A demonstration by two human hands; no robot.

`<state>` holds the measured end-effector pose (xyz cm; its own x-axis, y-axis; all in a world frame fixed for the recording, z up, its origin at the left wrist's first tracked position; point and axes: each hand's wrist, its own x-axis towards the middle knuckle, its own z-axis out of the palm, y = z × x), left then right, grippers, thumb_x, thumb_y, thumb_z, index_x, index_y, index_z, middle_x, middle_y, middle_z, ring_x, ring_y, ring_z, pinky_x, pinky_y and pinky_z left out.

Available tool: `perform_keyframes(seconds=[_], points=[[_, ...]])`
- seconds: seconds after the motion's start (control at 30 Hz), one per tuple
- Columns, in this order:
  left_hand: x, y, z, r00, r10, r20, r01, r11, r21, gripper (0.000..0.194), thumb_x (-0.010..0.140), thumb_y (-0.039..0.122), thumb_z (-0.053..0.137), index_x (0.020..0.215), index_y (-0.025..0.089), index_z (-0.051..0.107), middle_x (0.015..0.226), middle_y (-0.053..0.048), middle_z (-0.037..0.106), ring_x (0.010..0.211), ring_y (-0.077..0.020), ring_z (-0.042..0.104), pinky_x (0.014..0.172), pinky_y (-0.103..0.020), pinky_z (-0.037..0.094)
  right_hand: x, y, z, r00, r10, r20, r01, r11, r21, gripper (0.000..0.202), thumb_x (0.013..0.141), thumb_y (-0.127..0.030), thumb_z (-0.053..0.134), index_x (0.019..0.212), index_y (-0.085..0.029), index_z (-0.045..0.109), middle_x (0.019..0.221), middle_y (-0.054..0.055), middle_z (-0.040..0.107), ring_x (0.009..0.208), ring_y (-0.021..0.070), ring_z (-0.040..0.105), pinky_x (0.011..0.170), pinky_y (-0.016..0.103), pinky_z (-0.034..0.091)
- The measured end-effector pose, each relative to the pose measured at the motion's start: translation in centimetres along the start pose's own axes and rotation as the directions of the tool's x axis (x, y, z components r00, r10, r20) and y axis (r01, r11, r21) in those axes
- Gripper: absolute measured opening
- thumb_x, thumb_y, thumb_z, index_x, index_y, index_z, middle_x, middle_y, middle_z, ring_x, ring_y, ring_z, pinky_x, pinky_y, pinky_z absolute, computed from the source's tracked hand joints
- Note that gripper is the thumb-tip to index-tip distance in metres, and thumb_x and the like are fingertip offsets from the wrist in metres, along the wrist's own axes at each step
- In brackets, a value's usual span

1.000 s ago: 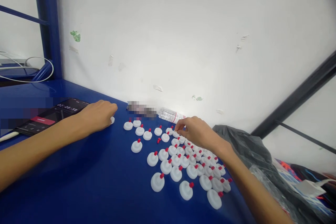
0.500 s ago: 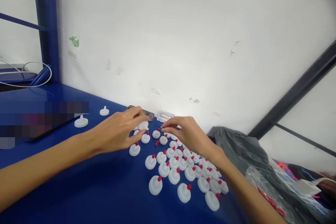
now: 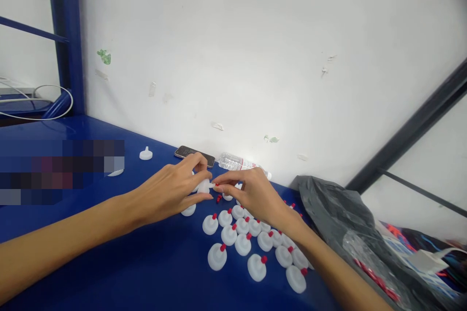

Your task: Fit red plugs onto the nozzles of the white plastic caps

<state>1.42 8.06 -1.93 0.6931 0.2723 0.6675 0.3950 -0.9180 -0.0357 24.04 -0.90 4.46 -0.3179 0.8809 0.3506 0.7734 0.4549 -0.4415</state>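
Observation:
Thumb and fingers of my left hand pinch a white nozzle cap, its spout pointing right. At the spout's tip, my right hand pinches a small red tip cap, partly hidden by the fingertips. Just below lies a loose red tip cap on the blue table. Several white nozzle caps with red tips are spread under and in front of my right forearm, which hides some. A bare white nozzle cap stands upright beyond my left forearm.
Along the wall lie a phone and a clear plastic bottle. A dark grey plastic bag is at the right, with a clear bag of red pieces on it. Blurred blocks cover part of the left side.
My hands have come together, bringing the white cap's spout to the red tip cap in my right fingers. The left hand moved slightly right and down, uncovering the phone.

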Motion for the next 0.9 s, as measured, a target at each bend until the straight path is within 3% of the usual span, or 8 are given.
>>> perform_keyframes(seconds=[0.13,0.23,0.37,0.47,0.6,0.77,0.9], points=[[0.0,0.3,-0.2,0.998,-0.040,-0.055,0.036,0.996,-0.079,0.032,0.109,0.048,0.057,0.126,0.020,0.063,0.110,-0.005,0.077,0.078,-0.0177,0.073,0.061,-0.028,0.052,0.0,-0.3,0.2,0.999,-0.002,-0.037,0.004,0.998,0.066,0.014,0.106,-0.030,0.069,0.105,-0.024,0.081,0.084,-0.004,0.082,0.072,0.0135,0.072,0.067,0.025,0.048],[0.1,0.6,-0.5,0.993,-0.021,-0.120,0.005,0.991,-0.131,0.033,0.110,0.045,0.057,0.126,0.017,0.063,0.107,-0.004,0.079,0.066,-0.0137,0.068,0.063,-0.027,0.054,-0.2,-0.5,0.5,0.999,-0.044,0.026,0.046,0.997,-0.062,0.033,0.115,-0.031,0.049,0.093,-0.022,0.070,0.081,-0.003,0.078,0.068,0.0121,0.068,0.068,0.026,0.045],[0.1,0.6,-0.8,0.975,0.056,-0.216,-0.093,0.981,-0.167,0.037,0.110,0.046,0.055,0.124,0.013,0.065,0.102,-0.006,0.078,0.068,-0.0137,0.069,0.069,-0.027,0.058,-0.6,-0.6,1.4,0.996,-0.074,0.050,0.082,0.981,-0.174,0.034,0.118,-0.031,0.035,0.092,-0.022,0.056,0.075,-0.004,0.069,0.063,0.0127,0.060,0.067,0.027,0.040],[0.0,0.6,-0.9,0.960,0.113,-0.256,-0.156,0.975,-0.158,0.034,0.110,0.041,0.056,0.124,0.011,0.066,0.098,-0.008,0.078,0.077,-0.0162,0.072,0.072,-0.027,0.059,-1.0,-0.7,2.2,0.998,-0.045,0.039,0.053,0.969,-0.241,0.031,0.115,-0.029,0.034,0.089,-0.023,0.049,0.066,-0.005,0.058,0.053,0.0127,0.048,0.060,0.028,0.032],[-0.1,0.8,-1.0,0.947,0.172,-0.270,-0.210,0.970,-0.120,0.027,0.110,0.032,0.057,0.122,0.010,0.066,0.100,-0.010,0.078,0.087,-0.0188,0.075,0.078,-0.028,0.060,-1.4,-1.0,2.8,1.000,-0.017,0.027,0.024,0.949,-0.314,0.023,0.111,-0.023,0.036,0.089,-0.024,0.044,0.065,-0.005,0.054,0.051,0.0127,0.041,0.057,0.029,0.024],[-0.1,1.2,-0.8,0.959,0.105,-0.265,-0.157,0.971,-0.182,0.031,0.109,0.037,0.060,0.124,0.011,0.067,0.095,-0.007,0.076,0.083,-0.0195,0.074,0.075,-0.029,0.059,-1.5,-1.2,2.6,0.999,-0.007,0.035,0.020,0.926,-0.376,0.019,0.109,-0.020,0.038,0.092,-0.024,0.045,0.062,-0.006,0.047,0.052,0.0130,0.035,0.056,0.029,0.021],[0.0,1.3,-0.8,0.979,0.036,-0.201,-0.091,0.958,-0.272,0.026,0.108,0.036,0.061,0.121,0.016,0.070,0.094,-0.005,0.078,0.079,-0.0198,0.073,0.073,-0.030,0.057,-1.3,-1.2,2.3,0.998,-0.011,0.064,0.036,0.910,-0.413,0.017,0.106,-0.016,0.041,0.093,-0.023,0.048,0.066,-0.004,0.054,0.054,0.0129,0.036,0.056,0.029,0.021]])
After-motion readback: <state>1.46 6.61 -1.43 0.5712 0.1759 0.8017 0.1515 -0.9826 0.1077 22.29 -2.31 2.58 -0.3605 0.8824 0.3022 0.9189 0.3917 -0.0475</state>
